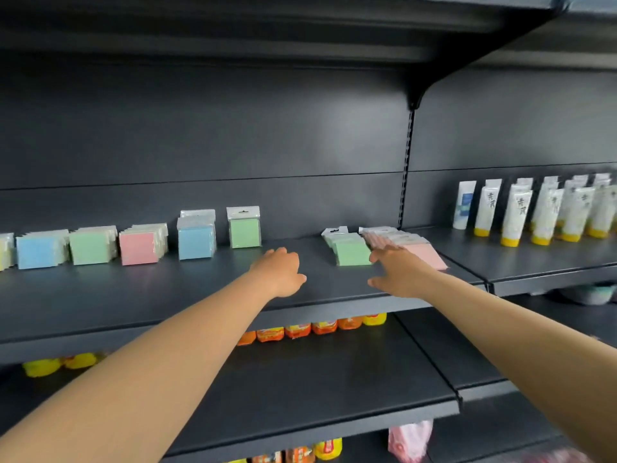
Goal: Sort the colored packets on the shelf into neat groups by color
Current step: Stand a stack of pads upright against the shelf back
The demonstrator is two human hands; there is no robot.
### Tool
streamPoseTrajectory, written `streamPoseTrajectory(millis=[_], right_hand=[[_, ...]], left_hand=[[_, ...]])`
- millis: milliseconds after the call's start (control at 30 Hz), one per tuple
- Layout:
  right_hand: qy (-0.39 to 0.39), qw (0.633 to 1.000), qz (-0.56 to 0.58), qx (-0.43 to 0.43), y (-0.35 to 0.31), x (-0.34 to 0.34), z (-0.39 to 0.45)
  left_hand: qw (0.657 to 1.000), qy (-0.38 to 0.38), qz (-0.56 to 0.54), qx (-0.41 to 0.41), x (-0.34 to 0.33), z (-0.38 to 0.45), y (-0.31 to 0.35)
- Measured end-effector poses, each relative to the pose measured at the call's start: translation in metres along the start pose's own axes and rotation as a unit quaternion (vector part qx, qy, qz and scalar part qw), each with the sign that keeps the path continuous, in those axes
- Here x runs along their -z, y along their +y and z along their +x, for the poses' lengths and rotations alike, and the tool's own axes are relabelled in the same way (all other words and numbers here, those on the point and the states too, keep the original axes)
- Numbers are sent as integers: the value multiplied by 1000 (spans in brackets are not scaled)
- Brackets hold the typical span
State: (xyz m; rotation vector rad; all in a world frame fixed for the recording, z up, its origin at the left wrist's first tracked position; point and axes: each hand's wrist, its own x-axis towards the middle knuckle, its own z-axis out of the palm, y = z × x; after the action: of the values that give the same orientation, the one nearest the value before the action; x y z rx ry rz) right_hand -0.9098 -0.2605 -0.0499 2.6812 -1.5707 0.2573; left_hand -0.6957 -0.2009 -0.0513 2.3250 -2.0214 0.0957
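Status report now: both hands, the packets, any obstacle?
Left hand open, empty. Right hand open, fingertips at flat green packets and pink packets. Nothing in the way.

Yellow packets [5, 250] cut by left edge; right hand [399, 274] hides pink stack [425, 253] front.

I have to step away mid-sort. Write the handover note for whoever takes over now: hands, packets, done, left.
Left hand: open, holds nothing, over bare shelf.
Right hand: open, fingertips at the flat green pile, beside the flat pink pile.
Done: upright groups along the back, blue, green, pink, blue, and one green packet.
Left: stand both flat piles with their colors; merge duplicate groups.
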Motion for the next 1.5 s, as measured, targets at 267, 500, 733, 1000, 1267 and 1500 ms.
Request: streamPoseTrajectory(millis=[267,500,733,1000,1267,1500], right_hand=[[14,993,116,-21,44,-21,35],[32,973,226,-17,63,-87,102],[39,939,334,-67,77,-105,166],[49,910,401,-96,72,-114,208],[66,862,495,-89,73,-108,214],[58,733,672,-92,71,-109,217]], left_hand=[[996,-16,-86,22,-24,68,41],[957,-22,-265,117,-62,161,71],[862,23,-481,157,-86,199,63],[558,88,-806,179,-87,192,10],[545,113,-810,185,-92,202,7],[550,119,-807,180,-93,201,5]])
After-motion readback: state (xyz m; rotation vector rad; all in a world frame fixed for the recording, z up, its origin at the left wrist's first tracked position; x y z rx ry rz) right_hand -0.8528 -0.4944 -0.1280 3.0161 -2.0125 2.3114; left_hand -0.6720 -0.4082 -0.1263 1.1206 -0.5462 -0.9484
